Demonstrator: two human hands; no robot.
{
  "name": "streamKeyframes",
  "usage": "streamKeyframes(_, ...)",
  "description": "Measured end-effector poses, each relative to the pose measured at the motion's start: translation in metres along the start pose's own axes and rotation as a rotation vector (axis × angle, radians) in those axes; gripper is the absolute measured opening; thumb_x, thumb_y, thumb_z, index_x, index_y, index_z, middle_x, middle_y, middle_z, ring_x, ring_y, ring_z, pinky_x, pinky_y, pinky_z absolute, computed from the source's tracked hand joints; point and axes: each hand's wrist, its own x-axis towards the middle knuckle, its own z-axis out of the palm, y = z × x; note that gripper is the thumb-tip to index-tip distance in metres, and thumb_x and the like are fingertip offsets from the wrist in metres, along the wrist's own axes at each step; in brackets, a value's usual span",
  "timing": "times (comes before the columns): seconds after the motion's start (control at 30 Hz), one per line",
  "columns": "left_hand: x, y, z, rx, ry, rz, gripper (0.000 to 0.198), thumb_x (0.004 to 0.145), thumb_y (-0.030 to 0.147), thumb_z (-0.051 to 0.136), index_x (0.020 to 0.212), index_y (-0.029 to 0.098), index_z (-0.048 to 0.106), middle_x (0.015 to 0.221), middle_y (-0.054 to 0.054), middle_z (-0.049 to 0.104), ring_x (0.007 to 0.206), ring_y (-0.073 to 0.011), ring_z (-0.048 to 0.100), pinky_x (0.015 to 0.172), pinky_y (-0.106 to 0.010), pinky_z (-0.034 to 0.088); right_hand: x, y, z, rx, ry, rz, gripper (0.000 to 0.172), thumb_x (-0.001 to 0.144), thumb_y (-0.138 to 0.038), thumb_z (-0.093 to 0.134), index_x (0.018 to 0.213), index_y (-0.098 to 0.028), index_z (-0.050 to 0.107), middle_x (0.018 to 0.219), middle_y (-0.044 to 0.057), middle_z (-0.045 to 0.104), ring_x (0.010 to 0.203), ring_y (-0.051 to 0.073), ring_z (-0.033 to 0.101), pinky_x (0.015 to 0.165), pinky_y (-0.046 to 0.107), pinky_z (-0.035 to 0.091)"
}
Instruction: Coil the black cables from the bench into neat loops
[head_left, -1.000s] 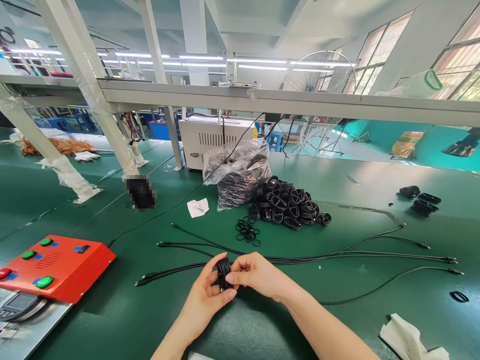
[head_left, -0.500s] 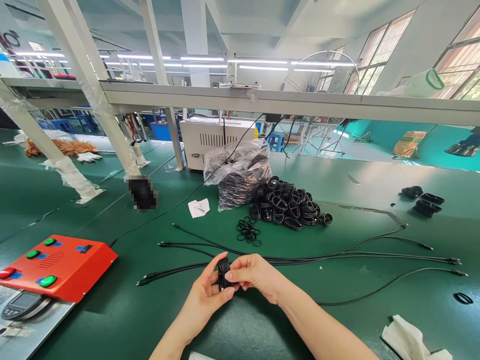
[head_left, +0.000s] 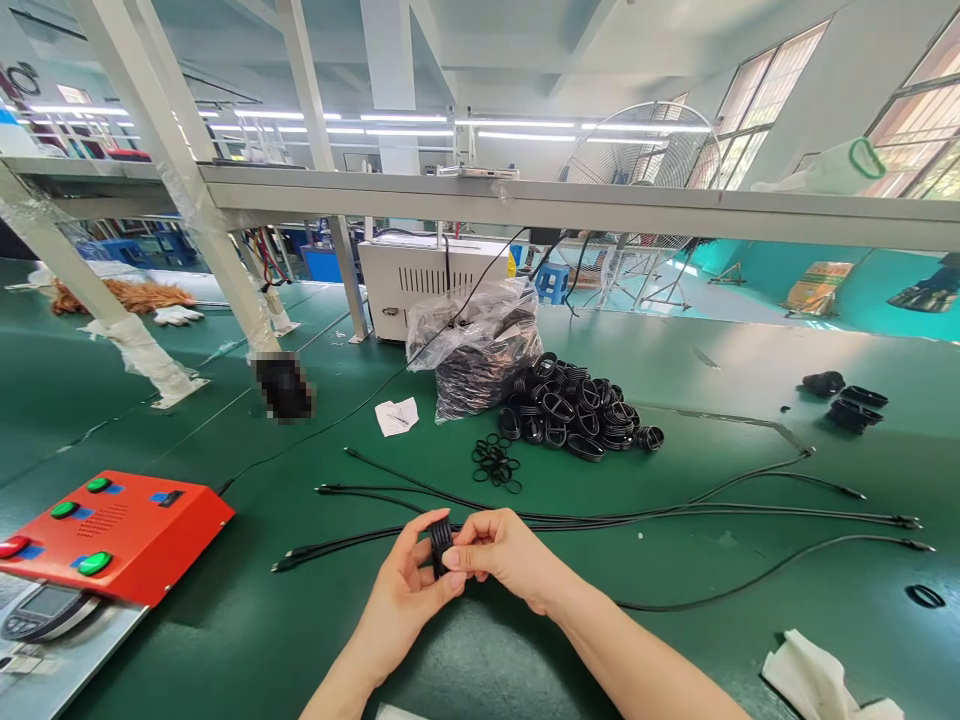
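Note:
A small coiled black cable is held upright between my two hands, just above the green table. My left hand is closed round its left side, with fingers behind and thumb in front. The fingertips of my right hand pinch the coil's right side. Several straight black cables with plugs at their ends lie across the table just beyond my hands. Farther back are a small heap of black rings and a large pile of coiled black cables.
A clear plastic bag of dark items stands by a pale metal box. To the left sits a red box with green buttons. A white cloth lies at front right. A beam spans the table.
Both hands have shifted slightly left with the coil. The coil has turned a little, and the right fingers have moved lower on it.

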Motion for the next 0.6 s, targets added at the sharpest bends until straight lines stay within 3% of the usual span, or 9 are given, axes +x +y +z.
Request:
streamKeyframes(0.13, -0.002, 0.004, -0.002, -0.002, -0.004, -0.023, 0.076, 0.06, 0.038, 0.086, 0.127, 0.028, 0.051, 0.103, -0.009, 0.073, 0.08, -0.0258, 0.074, 0.073, -0.038, 0.057, -0.001, -0.01, -0.009, -0.071, -0.056, -0.049, 0.042, 0.064, -0.055, 0.079, 0.071, -0.016, 0.064, 0.068, 0.0, 0.062, 0.063, 0.013, 0.054, 0.061, 0.027, 0.041)
streamKeyframes(0.27, -0.003, 0.005, -0.002, -0.033, -0.055, -0.063, 0.074, 0.062, 0.035, 0.086, 0.126, 0.028, 0.049, 0.101, -0.011, 0.074, 0.083, -0.0286, 0.075, 0.073, -0.038, 0.057, -0.002, -0.017, -0.017, -0.139, -0.126, -0.111, 0.039, 0.078, -0.055, 0.068, 0.09, -0.017, 0.066, 0.081, 0.001, 0.063, 0.062, 0.01, 0.048, 0.06, 0.025, 0.039)
streamKeyframes(0.4, -0.004, 0.002, -0.001, -0.051, -0.1, -0.063, 0.07, 0.064, 0.031, 0.085, 0.124, 0.029, 0.049, 0.102, -0.008, 0.072, 0.08, -0.0259, 0.075, 0.075, -0.039, 0.057, 0.0, -0.01, -0.015, -0.141, -0.178, -0.083, 0.039, 0.073, -0.054, 0.072, 0.082, -0.017, 0.064, 0.07, -0.003, 0.054, 0.06, 0.01, 0.047, 0.058, 0.025, 0.038)
streamKeyframes(0.6, -0.005, -0.003, 0.001, -0.019, -0.107, -0.06, 0.084, 0.062, 0.025, 0.087, 0.133, 0.034, 0.044, 0.118, -0.009, 0.067, 0.086, -0.0259, 0.074, 0.086, -0.044, 0.056, 0.005, -0.002, -0.015, -0.192, -0.09, -0.107, 0.028, 0.069, -0.041, 0.078, 0.071, -0.017, 0.062, 0.075, -0.002, 0.055, 0.067, 0.012, 0.048, 0.062, 0.025, 0.039)
